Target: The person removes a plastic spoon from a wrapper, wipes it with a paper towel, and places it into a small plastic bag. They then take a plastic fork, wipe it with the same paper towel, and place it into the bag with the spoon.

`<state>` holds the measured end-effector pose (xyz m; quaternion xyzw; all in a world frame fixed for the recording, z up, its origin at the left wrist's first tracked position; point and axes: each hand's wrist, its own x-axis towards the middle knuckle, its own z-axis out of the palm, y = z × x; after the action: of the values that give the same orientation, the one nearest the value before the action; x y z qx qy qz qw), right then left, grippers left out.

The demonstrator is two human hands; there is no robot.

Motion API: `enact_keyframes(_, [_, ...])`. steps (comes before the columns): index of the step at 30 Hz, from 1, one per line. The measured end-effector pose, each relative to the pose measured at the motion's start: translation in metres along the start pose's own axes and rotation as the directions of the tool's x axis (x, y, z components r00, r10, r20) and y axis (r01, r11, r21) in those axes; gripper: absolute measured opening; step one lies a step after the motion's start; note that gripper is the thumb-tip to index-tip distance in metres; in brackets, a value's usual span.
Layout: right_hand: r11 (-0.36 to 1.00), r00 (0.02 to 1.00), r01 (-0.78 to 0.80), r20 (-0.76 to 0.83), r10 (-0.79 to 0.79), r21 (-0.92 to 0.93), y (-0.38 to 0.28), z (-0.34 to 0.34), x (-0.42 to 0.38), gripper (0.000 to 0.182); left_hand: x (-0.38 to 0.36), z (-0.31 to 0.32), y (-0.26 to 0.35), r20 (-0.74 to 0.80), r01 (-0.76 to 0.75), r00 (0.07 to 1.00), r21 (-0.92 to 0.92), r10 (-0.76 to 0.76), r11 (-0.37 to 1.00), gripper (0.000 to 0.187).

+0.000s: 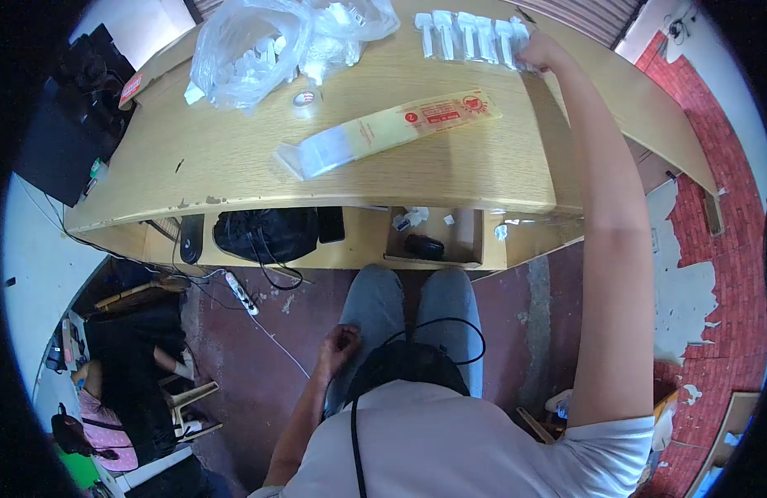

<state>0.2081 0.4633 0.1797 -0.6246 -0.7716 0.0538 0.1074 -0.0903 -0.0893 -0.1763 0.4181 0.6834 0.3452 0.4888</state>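
From the head camera I look down on a wooden counter (234,166) with my two arms in view. My right hand (539,50) is stretched far out to the back of the counter, resting on the right end of a row of small white pieces (471,37) laid side by side. The fingers are curled over the last piece there and touch it, but I cannot tell whether the grip has actually closed on it, since the hand covers the contact.

My left hand (340,342) is down low, well apart from the counter, lying against my left knee with the fingers loosely curled in; it holds nothing that I can see.

Near the middle of the counter lies a long yellow packet (400,126) with red print, one end clear and open-looking, set at a slant. Just beyond it sits a small round roll of tape (304,99). At the back left is a crumpled clear plastic bag (251,50) with more white pieces inside it. A red and white label (131,87) sits at the counter's left edge.

Under the counter I see a dark bag (263,234) on a shelf, and a white power strip (241,293) on the floor. At lower left another person (118,390) sits.
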Motion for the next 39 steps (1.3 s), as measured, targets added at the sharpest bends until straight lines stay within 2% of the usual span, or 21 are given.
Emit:
enact_keyframes(4, [0.967,0.996,-0.066,0.068,0.05,0.246,-0.013,-0.017,-0.025,0.072,0.001,0.0,-0.002,0.01,-0.008,1.0,-0.039,0.009,0.999,0.021])
enact_keyframes(7, [0.988,0.995,-0.103,0.014,0.102,0.119,-0.02,-0.033,-0.037,0.083,0.0,-0.002,0.002,0.029,0.001,1.0,-0.072,0.001,0.997,0.021])
enact_keyframes(10, [0.955,0.999,0.004,-0.034,0.007,0.295,-0.022,-0.058,-0.065,0.071,0.004,-0.012,0.01,0.053,-0.009,0.999,-0.036,0.011,0.999,0.02])
enact_keyframes(12, [0.908,0.998,0.006,0.053,-0.031,0.418,-0.036,-0.087,-0.098,0.086,-0.004,-0.036,0.068,0.288,0.187,0.909,0.359,-0.3,0.914,0.02])
enact_keyframes(13, [0.92,0.996,0.079,0.003,-0.087,0.384,-0.053,-0.102,-0.131,0.075,-0.008,-0.048,0.088,0.286,0.187,0.91,0.358,-0.299,0.915,0.02])
enact_keyframes(16, [0.789,0.847,0.524,-0.101,-0.521,0.323,-0.042,-0.104,-0.203,0.056,-0.027,-0.096,0.162,0.65,-0.258,0.76,0.295,0.005,0.92,0.019])
enact_keyframes(17, [0.707,0.828,0.539,-0.136,-0.544,0.458,-0.055,-0.106,-0.252,0.034,-0.035,-0.113,0.199,0.703,-0.351,0.705,0.238,0.088,0.906,0.018])
enact_keyframes(18, [0.655,0.852,0.434,-0.046,-0.521,0.619,-0.058,-0.104,-0.292,0.037,-0.045,-0.131,0.234,0.688,-0.354,0.719,0.24,0.099,0.904,0.017])
enact_keyframes(19, [0.543,0.657,0.645,-0.027,-0.754,0.538,-0.045,-0.104,-0.315,0.039,-0.053,-0.148,0.262,0.672,-0.359,0.732,0.241,0.112,0.901,0.017])
enact_keyframes(20, [0.295,0.543,0.526,-0.048,-0.838,0.797,-0.036,-0.088,-0.343,0.045,-0.055,-0.164,0.277,0.613,-0.425,0.758,0.206,0.223,0.881,0.014])
enact_keyframes(21, [0.082,0.216,0.355,0.003,-0.976,0.931,-0.03,-0.069,-0.343,0.047,-0.055,-0.175,0.304,0.559,-0.519,0.757,0.201,0.338,0.831,0.011])
enact_keyframes(22, [0.102,0.128,0.282,0.068,-0.989,0.954,-0.028,-0.055,-0.356,0.048,-0.054,-0.186,0.325,0.415,-0.577,0.801,0.341,0.432,0.742,0.009])
enact_keyframes(23, [0.129,0.032,0.213,0.125,-0.992,0.969,-0.026,-0.04,-0.372,0.049,-0.046,-0.196,0.332,0.167,-0.414,0.908,0.211,0.385,0.885,0.008])
enact_keyframes(25, [0.135,0.163,0.015,0.131,-0.978,0.991,-0.008,0.012,-0.393,0.044,0.008,-0.243,0.345,-0.011,-0.517,0.838,0.304,0.546,0.8,0.013])
enact_keyframes(27, [0.072,0.533,-0.344,0.257,-0.806,0.936,0.01,0.069,-0.428,0.031,0.08,-0.297,0.355,-0.196,-0.532,0.715,0.47,0.671,0.704,0.013])
enact_keyframes(29, [-0.019,0.668,-0.415,0.29,-0.685,0.91,0.014,0.125,-0.447,0.03,0.143,-0.332,0.363,-0.419,-0.194,0.549,0.778,0.723,0.598,0.02])
enact_keyframes(30, [-0.023,0.673,-0.412,0.287,-0.682,0.911,0.018,0.148,-0.453,0.03,0.152,-0.333,0.367,-0.414,-0.199,0.548,0.78,0.727,0.594,0.02])
enact_keyframes(32, [-0.045,0.771,-0.494,0.413,-0.485,0.868,0.024,0.187,-0.465,0.03,0.167,-0.332,0.376,-0.032,0.271,0.515,0.954,0.857,-0.127,0.027])
enact_keyframes(33, [-0.049,0.779,-0.486,0.407,-0.477,0.872,0.03,0.209,-0.471,0.03,0.183,-0.337,0.374,-0.024,0.264,0.508,0.956,0.861,-0.129,0.027])
enact_keyframes(35, [-0.324,0.816,-0.576,0.548,-0.183,0.75,0.042,0.243,-0.486,0.03,0.215,-0.354,0.36,-0.003,0.159,0.498,0.983,0.867,-0.088,0.032])
enact_keyframes(39, [-0.443,0.784,-0.588,0.61,-0.11,0.676,0.046,0.256,-0.498,0.031,0.228,-0.347,0.36,-0.171,0.218,0.572,0.975,0.802,0.052,0.036])
